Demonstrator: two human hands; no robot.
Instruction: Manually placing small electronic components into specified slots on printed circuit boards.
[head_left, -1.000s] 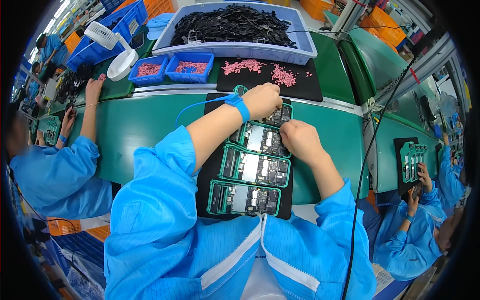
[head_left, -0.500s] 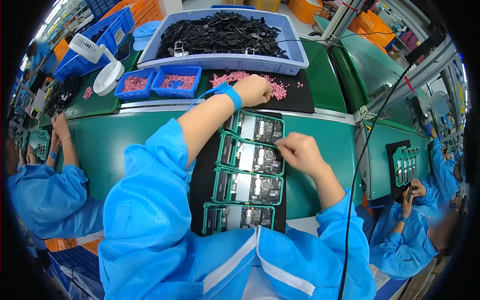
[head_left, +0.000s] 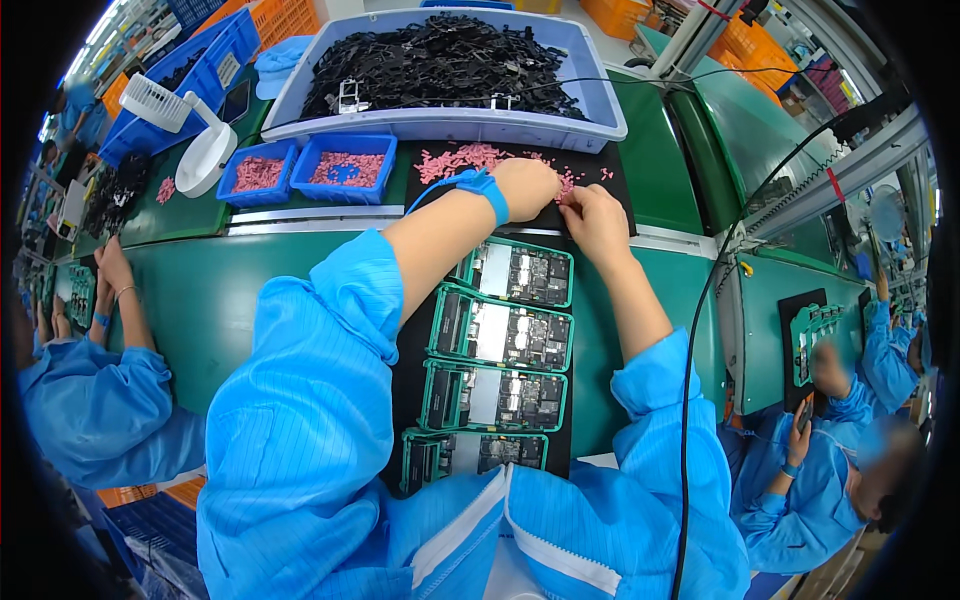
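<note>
My left hand [head_left: 528,188], with a blue strap on its wrist, is curled over the right part of a pile of small pink pieces [head_left: 455,160] on a black mat [head_left: 610,205]. Close beside it, my right hand [head_left: 598,222] pinches its fingertips together at the pile's edge. What either set of fingertips holds is too small or hidden to make out. Below the hands stands a column of several green frames [head_left: 500,325], each holding a phone-like device with a dark circuit board and a silvery strip. The topmost frame lies just under my left wrist.
Behind the mat stands a large pale-blue bin [head_left: 460,128] of black parts. Two small blue trays [head_left: 345,190] of pink pieces and a white fan [head_left: 205,160] are at the left. A black cable [head_left: 690,440] hangs at the right. Co-workers sit on both sides.
My right hand has moved up from beside the second green frame to the pink pile, next to my left hand. The left hand has shifted slightly right.
</note>
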